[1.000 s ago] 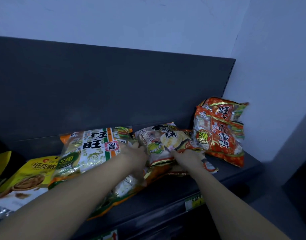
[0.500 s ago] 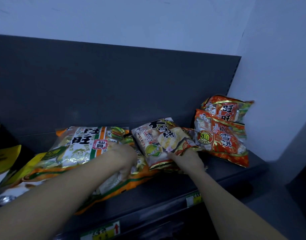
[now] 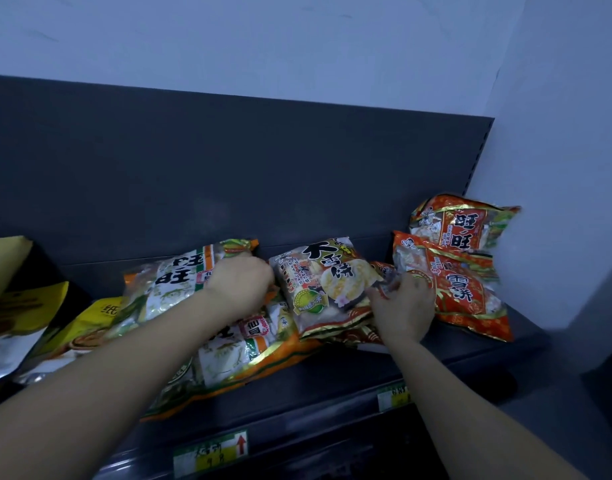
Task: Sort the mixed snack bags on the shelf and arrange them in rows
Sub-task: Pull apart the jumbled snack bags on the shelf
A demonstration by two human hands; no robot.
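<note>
On the dark shelf (image 3: 332, 382), the brown bag (image 3: 318, 285) is lying between both hands, right hand (image 3: 403, 306) pinching its right edge, left hand (image 3: 240, 289) hiding its grip.

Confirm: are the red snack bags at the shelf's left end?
No, the red snack bags lie at the far right end.

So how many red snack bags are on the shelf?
2 plainly: the back red bag in the right corner, and the front red bag just before it, beside the right hand. A red edge under the middle bag may be a third.
</note>
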